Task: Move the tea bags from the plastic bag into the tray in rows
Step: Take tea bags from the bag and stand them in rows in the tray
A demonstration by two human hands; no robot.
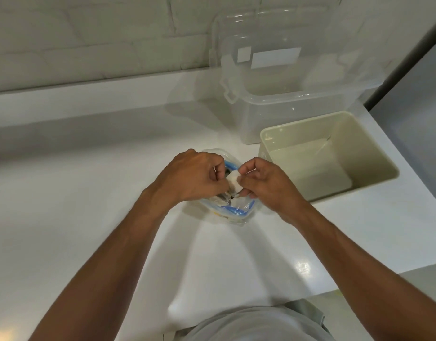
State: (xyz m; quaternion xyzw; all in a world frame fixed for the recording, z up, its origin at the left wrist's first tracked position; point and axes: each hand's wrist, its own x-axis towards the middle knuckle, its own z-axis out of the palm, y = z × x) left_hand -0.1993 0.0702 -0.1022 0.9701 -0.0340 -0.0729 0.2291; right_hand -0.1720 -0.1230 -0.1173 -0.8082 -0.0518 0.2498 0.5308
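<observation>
A clear plastic bag [233, 212] with a blue zip strip lies on the white counter, mostly under my hands. My left hand [195, 177] has its fingers curled at the bag's mouth, pinching something there. My right hand [266, 183] pinches a white tea bag [233, 181] just above the bag's opening. Dark tea bags show inside the bag between my hands. The cream tray [374, 153] stands to the right of the bag, with nothing in it.
A clear storage box [295, 99] stands behind the tray, its lid leaning against the white brick wall. The counter [89, 193] ends close to my body and at the right beyond the tray.
</observation>
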